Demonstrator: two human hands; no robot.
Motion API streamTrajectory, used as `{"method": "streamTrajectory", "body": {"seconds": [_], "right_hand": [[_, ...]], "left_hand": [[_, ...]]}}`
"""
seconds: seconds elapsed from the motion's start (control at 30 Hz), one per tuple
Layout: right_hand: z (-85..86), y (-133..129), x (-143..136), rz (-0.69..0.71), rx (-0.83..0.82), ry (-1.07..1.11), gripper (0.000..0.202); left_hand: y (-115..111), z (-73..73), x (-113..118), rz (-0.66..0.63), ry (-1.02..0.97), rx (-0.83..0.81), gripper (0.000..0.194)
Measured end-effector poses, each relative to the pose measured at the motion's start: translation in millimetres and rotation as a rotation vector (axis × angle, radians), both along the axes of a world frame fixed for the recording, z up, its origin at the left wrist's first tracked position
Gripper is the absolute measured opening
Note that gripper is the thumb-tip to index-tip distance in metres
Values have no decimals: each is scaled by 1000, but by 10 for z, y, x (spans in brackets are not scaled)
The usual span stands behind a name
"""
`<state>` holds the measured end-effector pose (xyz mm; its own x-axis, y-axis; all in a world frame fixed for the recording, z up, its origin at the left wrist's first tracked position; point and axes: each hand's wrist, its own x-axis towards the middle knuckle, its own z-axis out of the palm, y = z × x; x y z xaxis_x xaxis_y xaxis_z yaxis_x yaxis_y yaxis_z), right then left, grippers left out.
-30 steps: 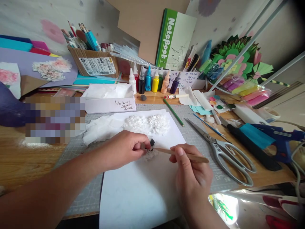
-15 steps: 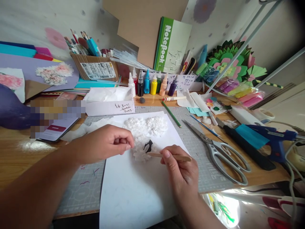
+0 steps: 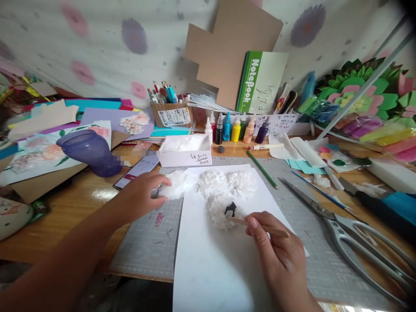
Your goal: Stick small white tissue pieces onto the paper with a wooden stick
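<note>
My right hand (image 3: pixel 276 251) holds a thin wooden stick (image 3: pixel 260 225) whose tip rests at a small black clip (image 3: pixel 230 209) on a white crumpled tissue flower (image 3: pixel 221 208). Two more white tissue flowers (image 3: pixel 227 182) lie just beyond it on a white sheet of paper (image 3: pixel 221 268). My left hand (image 3: pixel 143 195) reaches left of the sheet and touches a pile of loose white tissue (image 3: pixel 177 184) with its fingertips; whether it grips the tissue I cannot tell.
A grey cutting mat (image 3: pixel 152 242) lies under the sheet. Large scissors (image 3: pixel 351 234) and a green pencil (image 3: pixel 261 169) lie to the right. A tissue box (image 3: pixel 185 151), paint bottles (image 3: pixel 234 128), a purple cup (image 3: pixel 91 151), a phone (image 3: pixel 136 169) and paper crafts crowd the back.
My left hand let go of the clip and flower and moved left to the loose tissue. The view swung left. My right hand keeps the stick at the clip.
</note>
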<state>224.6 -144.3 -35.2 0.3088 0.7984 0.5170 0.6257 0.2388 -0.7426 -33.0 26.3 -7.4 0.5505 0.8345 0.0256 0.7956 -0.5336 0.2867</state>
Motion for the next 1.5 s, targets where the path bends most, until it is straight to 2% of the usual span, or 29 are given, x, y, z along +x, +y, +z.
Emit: {"method": "streamTrajectory", "body": {"seconds": [0.1, 0.3, 0.5, 0.6, 0.7, 0.8, 0.9, 1.0, 1.1, 1.2, 1.3, 1.5], "right_hand": [[-9, -31, -11, -13, -7, 11, 29], [-61, -19, -6, -238, -23, 48, 23], [-70, 30, 10, -136, -20, 2, 28], [-45, 21, 13, -76, -3, 39, 31], [-23, 16, 22, -25, -15, 69, 32], [-8, 16, 24, 4, -24, 80, 27], [12, 19, 10, 25, -14, 78, 23], [36, 13, -5, 32, 6, 70, 21], [32, -18, -2, 12, 38, 85, 23], [-8, -59, 10, -77, 80, 174, 25], [-34, -62, 18, -173, 114, 259, 21], [14, 19, 36, -34, -33, 166, 28]], "left_hand": [[-30, -35, 87, -31, 2, 59, 35], [-3, -21, 436, -124, 43, 288, 33], [99, -12, 641, -228, 171, 328, 24], [142, -9, 637, -238, 139, 331, 17], [137, 56, 629, -224, 57, 314, 17], [2, 205, 704, -265, -107, 219, 17], [-244, 320, 888, -241, -254, -54, 18], [-454, 272, 1106, -268, -372, -452, 20], [-530, 116, 1237, -251, -415, -707, 18], [-510, 5, 1245, -196, -390, -807, 19], [-473, -14, 1200, -160, -365, -825, 20], [-426, -13, 1169, -172, -342, -831, 21]]}}
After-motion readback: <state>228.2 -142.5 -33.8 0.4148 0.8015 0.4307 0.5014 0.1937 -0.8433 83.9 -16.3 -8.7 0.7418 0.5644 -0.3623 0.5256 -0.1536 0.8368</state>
